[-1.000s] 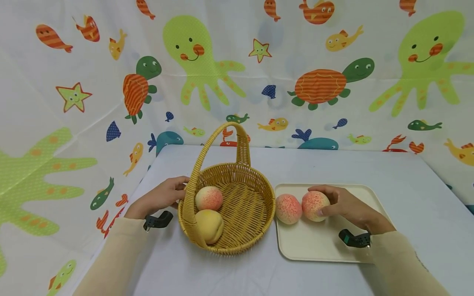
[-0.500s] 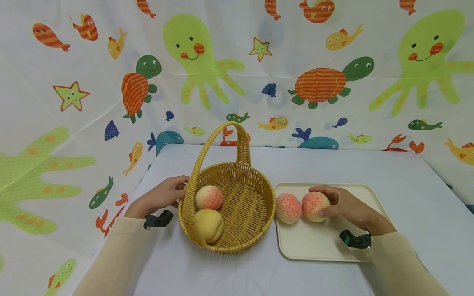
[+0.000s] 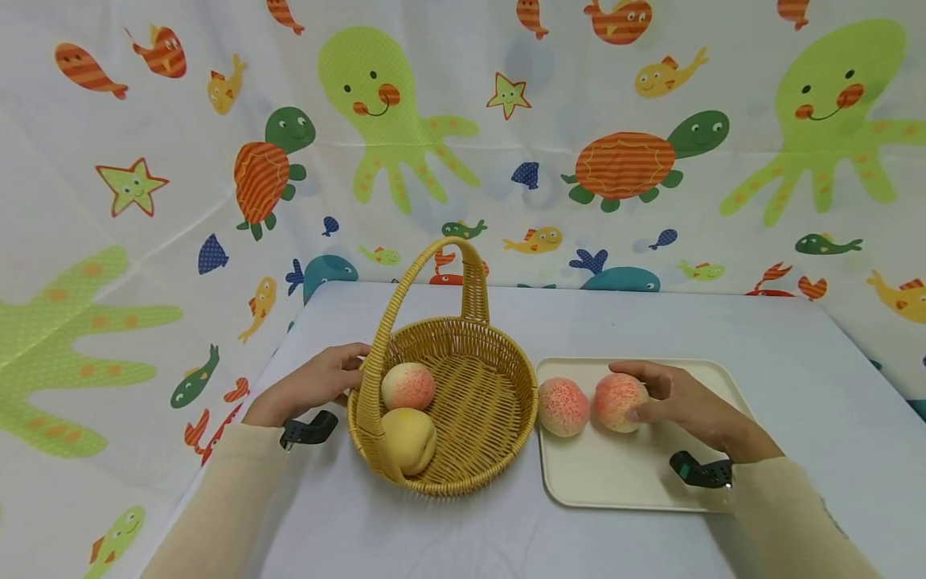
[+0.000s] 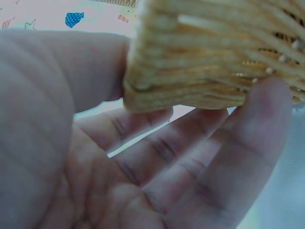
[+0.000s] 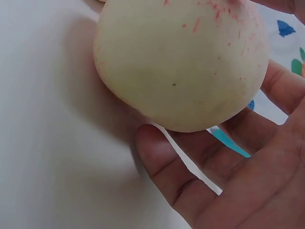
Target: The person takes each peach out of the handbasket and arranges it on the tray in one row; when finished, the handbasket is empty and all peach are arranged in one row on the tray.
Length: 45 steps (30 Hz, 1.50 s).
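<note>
A yellow wicker basket [image 3: 506,450] with a tall arched handle stands left of centre in the head view. At its left side my left hand [image 3: 321,380] grips the basket, thumb and fingers about the wicker wall [image 4: 190,62] in the left wrist view. Inside lie a pink-and-cream peach [image 3: 408,387] and a yellow peach [image 3: 410,441]. My right hand [image 3: 683,406] holds another pink peach [image 3: 619,402] between thumb and fingers, over the cream tray [image 3: 600,486]. Its pale underside shows in the right wrist view. A further pink peach [image 3: 563,408] sits at the tray's left edge.
The white table [image 3: 492,539] carries the basket and the tray side by side, almost touching. A sea-animal print curtain [image 3: 463,145] hangs behind and to the left. The basket's handle [image 3: 473,281] arches high above its rim.
My right hand and the peach in it have shifted slightly right, so a small gap now separates the two pink peaches. The left hand and basket have stayed put.
</note>
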{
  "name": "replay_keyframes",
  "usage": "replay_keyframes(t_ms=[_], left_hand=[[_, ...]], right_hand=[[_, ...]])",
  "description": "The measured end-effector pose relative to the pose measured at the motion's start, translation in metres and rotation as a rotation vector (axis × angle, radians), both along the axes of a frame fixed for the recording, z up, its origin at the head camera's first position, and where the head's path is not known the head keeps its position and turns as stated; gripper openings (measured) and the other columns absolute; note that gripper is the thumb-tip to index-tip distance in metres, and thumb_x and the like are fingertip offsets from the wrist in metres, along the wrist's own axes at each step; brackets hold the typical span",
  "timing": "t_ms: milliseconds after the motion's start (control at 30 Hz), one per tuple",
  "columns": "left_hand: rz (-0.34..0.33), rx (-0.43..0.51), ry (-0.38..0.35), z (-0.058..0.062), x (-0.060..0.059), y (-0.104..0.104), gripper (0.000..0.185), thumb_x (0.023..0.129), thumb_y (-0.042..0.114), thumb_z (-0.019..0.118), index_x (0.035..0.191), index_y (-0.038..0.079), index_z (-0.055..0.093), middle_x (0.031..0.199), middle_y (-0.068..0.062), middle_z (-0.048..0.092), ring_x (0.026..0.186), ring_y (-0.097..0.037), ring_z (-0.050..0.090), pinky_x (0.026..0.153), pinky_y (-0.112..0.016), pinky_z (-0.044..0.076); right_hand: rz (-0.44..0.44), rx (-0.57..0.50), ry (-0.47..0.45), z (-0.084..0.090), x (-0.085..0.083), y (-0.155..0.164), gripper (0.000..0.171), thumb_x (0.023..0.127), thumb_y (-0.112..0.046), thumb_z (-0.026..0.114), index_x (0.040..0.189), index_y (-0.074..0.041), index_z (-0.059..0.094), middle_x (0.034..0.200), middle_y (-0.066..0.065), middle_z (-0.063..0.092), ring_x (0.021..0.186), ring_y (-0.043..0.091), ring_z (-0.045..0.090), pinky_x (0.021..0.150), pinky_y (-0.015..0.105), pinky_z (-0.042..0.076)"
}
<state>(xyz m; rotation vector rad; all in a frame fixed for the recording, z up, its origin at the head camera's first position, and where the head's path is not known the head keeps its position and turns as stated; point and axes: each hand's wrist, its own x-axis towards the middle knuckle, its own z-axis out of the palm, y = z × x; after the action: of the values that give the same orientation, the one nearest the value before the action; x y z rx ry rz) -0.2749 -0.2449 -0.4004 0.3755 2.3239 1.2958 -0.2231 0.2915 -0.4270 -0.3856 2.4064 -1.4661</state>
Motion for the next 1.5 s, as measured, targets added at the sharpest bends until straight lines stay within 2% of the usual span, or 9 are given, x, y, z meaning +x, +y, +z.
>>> replay_keyframes(t_ms=[233,433,533,633,733,833,900,1133,1500], left_hand=[[-0.002,-0.002,0.001,0.000,-0.001,0.000,0.046,0.103,0.016,0.060,0.145,-0.001,0.050,0.125,-0.021,0.070,0.097,-0.025,0.070,0.080,-0.044,0.063],[-0.002,-0.002,-0.001,-0.001,-0.001,0.000,0.046,0.103,0.016,0.059,0.145,-0.001,0.050,0.126,-0.021,0.069,0.098,-0.025,0.070,0.081,-0.045,0.063],[-0.001,-0.001,-0.003,0.000,-0.001,0.000,0.047,0.104,0.016,0.059,0.146,-0.001,0.049,0.126,-0.021,0.069,0.099,-0.025,0.070,0.081,-0.046,0.063],[-0.001,0.002,-0.007,0.000,-0.001,0.000,0.047,0.104,0.016,0.059,0.146,-0.001,0.049,0.127,-0.022,0.069,0.099,-0.025,0.070,0.081,-0.045,0.063],[-0.001,0.003,-0.012,0.001,-0.001,0.000,0.047,0.104,0.017,0.059,0.146,-0.001,0.049,0.128,-0.022,0.068,0.099,-0.025,0.070,0.082,-0.045,0.063],[-0.002,0.003,-0.008,0.001,-0.001,0.000,0.047,0.104,0.017,0.059,0.146,-0.001,0.049,0.128,-0.022,0.068,0.099,-0.025,0.070,0.082,-0.045,0.062],[-0.003,0.008,-0.004,0.000,-0.001,0.000,0.046,0.104,0.016,0.058,0.145,-0.002,0.050,0.127,-0.022,0.069,0.098,-0.025,0.071,0.081,-0.045,0.063],[-0.007,0.022,0.007,-0.001,-0.001,0.000,0.043,0.103,0.013,0.058,0.142,-0.004,0.051,0.122,-0.021,0.070,0.095,-0.024,0.071,0.078,-0.044,0.063],[-0.008,0.026,-0.004,0.000,0.000,0.000,0.046,0.104,0.015,0.059,0.144,-0.004,0.050,0.124,-0.022,0.070,0.097,-0.025,0.071,0.080,-0.045,0.063]], right_hand=[[-0.032,0.034,0.008,0.000,0.001,0.001,0.070,0.087,-0.015,0.074,0.152,-0.003,0.051,0.151,0.019,0.054,0.137,0.039,0.047,0.106,0.043,0.043],[-0.050,0.051,0.017,0.001,0.003,0.000,0.072,0.087,-0.017,0.076,0.152,-0.002,0.050,0.153,0.022,0.051,0.139,0.046,0.045,0.110,0.067,0.039],[-0.059,0.062,0.019,0.000,0.003,0.001,0.072,0.087,-0.018,0.077,0.152,-0.002,0.050,0.153,0.023,0.050,0.139,0.048,0.044,0.109,0.071,0.037],[-0.070,0.082,0.024,-0.001,0.003,0.001,0.073,0.088,-0.019,0.078,0.153,-0.002,0.049,0.153,0.023,0.050,0.137,0.045,0.047,0.108,0.067,0.041],[-0.084,0.114,0.027,-0.001,0.003,0.001,0.075,0.087,-0.021,0.080,0.153,-0.003,0.049,0.151,0.022,0.052,0.130,0.039,0.052,0.103,0.054,0.048],[-0.098,0.141,0.021,-0.001,0.002,-0.001,0.077,0.085,-0.022,0.082,0.153,-0.005,0.050,0.150,0.021,0.052,0.124,0.033,0.054,0.096,0.041,0.049],[-0.100,0.151,0.019,-0.001,0.002,-0.002,0.078,0.085,-0.022,0.083,0.153,-0.005,0.050,0.150,0.022,0.052,0.123,0.032,0.054,0.094,0.037,0.049],[-0.077,0.120,0.025,-0.001,0.001,-0.005,0.075,0.084,-0.018,0.084,0.150,-0.003,0.052,0.149,0.022,0.053,0.121,0.033,0.056,0.096,0.038,0.049],[-0.047,0.112,0.031,0.000,-0.001,-0.010,0.076,0.081,-0.018,0.084,0.149,-0.005,0.054,0.145,0.018,0.056,0.116,0.032,0.055,0.094,0.038,0.049]])
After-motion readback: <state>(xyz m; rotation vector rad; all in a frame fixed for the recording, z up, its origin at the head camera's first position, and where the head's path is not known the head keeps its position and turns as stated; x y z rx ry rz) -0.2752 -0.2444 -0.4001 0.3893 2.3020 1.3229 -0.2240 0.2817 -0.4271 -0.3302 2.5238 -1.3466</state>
